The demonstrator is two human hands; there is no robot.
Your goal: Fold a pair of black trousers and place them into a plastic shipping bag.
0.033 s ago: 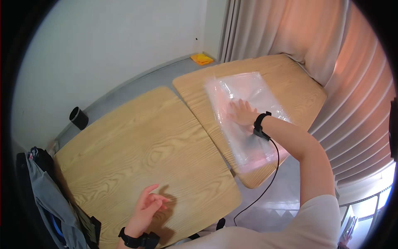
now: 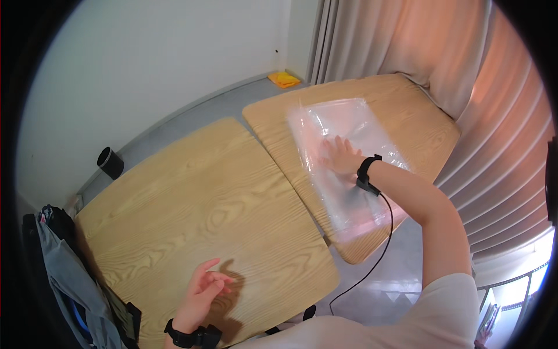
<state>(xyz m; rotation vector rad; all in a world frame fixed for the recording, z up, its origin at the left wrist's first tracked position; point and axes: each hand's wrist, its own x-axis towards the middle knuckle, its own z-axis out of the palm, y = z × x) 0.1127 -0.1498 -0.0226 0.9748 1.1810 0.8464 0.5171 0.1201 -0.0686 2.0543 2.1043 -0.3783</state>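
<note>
My right hand point(image 2: 340, 157) lies on a clear plastic package point(image 2: 349, 119), with its fingers outstretched and apart. The package is flat and rectangular, shiny, with a pinkish tint at its near end, and rests on the right-hand wooden table point(image 2: 407, 93). Its contents I cannot make out. Over the near part of the left-hand wooden table point(image 2: 192, 174) is my left hand point(image 2: 203, 291), holding nothing, its fingers loosely bent and apart. A shadow falls on the wood beside it. Both wrists carry black bands.
A narrow gap separates the two tables. On the floor by the wall stand a black bin point(image 2: 110, 163) and a yellow-orange packet point(image 2: 283, 79). Grey clothing point(image 2: 67, 273) hangs at the left. Pale curtains point(image 2: 494, 168) border the right side, and a black cable point(image 2: 381, 250) trails from my right wrist.
</note>
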